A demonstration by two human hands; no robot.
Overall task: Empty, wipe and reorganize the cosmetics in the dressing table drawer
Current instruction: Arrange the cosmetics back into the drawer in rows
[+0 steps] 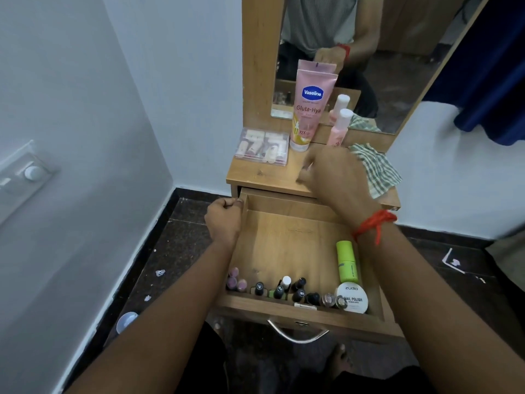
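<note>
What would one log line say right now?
drawer open, bottles at front | left hand holds drawer side | right hand over tabletop, grip unclear | cloth on tabletop

right hand (332,172): motion-blurred over the surface (264,173), fingers smeared; can't tell if I'm holding anything
left hand (224,216): fingertips curled out of sight at the drawer (284,240) wall; grip unclear
pink bottle (339,125): base behind my right hand
checked cloth (380,169): left part under my wrist
nail polish bottles (298,294): bottoms behind drawer front, labels too small
mirror (397,66): top cut off
</note>
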